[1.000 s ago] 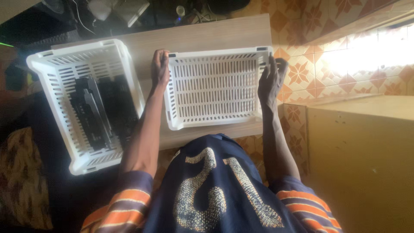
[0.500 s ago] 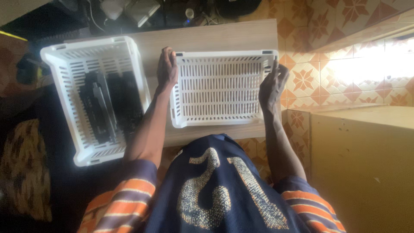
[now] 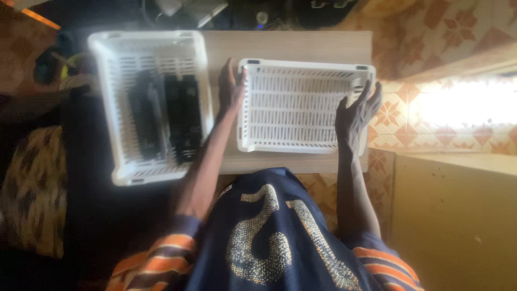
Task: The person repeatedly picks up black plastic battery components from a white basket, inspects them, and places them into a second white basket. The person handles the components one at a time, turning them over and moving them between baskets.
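Between left hand and right hand sits the empty white basket.

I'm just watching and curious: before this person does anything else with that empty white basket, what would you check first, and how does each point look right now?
1. Left hand on the empty basket: ok, it rests against the left wall.
2. Right hand gripping: not ok, fingers are spread at the right wall, not closed on it.
3. Basket interior free of items: ok, only slatted floor shows.
4. Basket fully on the wooden table: ok, though its right rim sits near the table edge.
5. Gap to the second basket holding black parts: ok, apart.
6. Second basket support: cannot tell, its near end lies over dark shadow.
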